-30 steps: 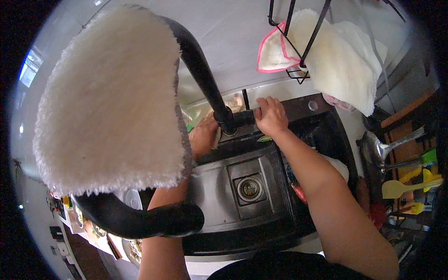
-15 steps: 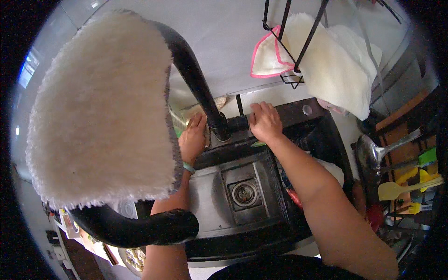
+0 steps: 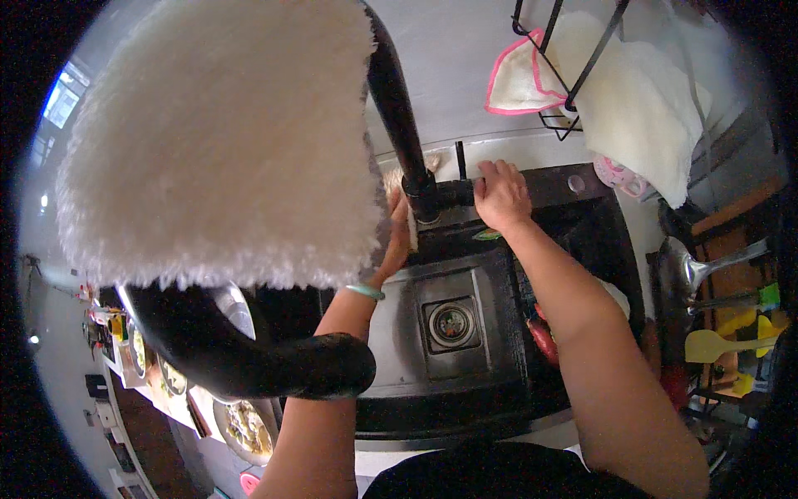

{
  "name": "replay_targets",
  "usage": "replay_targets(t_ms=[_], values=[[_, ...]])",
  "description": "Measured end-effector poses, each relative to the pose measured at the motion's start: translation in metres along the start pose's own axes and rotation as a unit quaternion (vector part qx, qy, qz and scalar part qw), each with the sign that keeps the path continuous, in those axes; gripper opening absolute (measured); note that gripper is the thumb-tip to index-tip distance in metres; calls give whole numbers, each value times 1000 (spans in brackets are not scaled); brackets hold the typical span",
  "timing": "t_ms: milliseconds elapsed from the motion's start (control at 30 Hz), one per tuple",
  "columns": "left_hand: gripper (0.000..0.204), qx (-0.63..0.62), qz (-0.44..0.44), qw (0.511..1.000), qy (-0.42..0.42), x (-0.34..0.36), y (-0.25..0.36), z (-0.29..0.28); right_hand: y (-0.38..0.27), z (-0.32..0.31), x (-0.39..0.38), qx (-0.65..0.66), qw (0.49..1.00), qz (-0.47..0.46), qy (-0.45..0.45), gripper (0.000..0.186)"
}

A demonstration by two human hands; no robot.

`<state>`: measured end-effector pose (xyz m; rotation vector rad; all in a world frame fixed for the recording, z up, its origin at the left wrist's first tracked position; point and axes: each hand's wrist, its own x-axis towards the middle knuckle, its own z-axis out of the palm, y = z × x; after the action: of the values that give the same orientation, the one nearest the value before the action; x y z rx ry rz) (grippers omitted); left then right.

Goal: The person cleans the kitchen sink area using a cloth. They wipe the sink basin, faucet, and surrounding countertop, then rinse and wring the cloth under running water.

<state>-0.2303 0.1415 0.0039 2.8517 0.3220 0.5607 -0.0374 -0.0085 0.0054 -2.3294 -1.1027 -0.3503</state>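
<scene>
A black faucet (image 3: 405, 125) rises from the back ledge of a dark sink with a metal basin (image 3: 399, 333). Over its curved neck hangs a fluffy white cloth (image 3: 224, 150), large in the foreground. My left hand (image 3: 399, 237), with a pale green bangle (image 3: 366, 291) on the wrist, reaches to the left of the faucet base. The cloth covers part of this hand, so its grip is unclear. To the right of the faucet's side lever (image 3: 460, 162), my right hand (image 3: 504, 200) lies on the ledge with fingers stretched toward the wall. A beige fluffy piece (image 3: 432, 163) shows behind the faucet.
Above right, a black wire rack (image 3: 565, 125) carries a pink-edged cloth (image 3: 524, 79) and a white cloth (image 3: 640, 100). Utensils, including a metal ladle (image 3: 690, 266) and a yellow spatula (image 3: 715, 345), hang at the right. A food dish (image 3: 249, 428) stands lower left.
The view has shifted, so the sink and both hands sit further right and slightly higher. My left hand is now more covered by the hanging cloth. My right hand keeps its place beside the lever.
</scene>
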Motion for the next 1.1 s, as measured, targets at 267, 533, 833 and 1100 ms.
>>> replay_targets(t_ms=[267,533,833,1100], values=[[63,15,-76,990,-115,-25,-12,-6,6,5,-3,-9,998,-37,45,23],[60,89,-59,993,-42,-55,0,-21,14,5,-3,-11,999,-40,15,23],[52,52,-120,991,-24,-53,17,-30,-8,-23,-46,22,991,-100,-81,32],[26,-62,-6,990,123,-37,32,11,-19,-41,-91,67,992,-62,-89,33]])
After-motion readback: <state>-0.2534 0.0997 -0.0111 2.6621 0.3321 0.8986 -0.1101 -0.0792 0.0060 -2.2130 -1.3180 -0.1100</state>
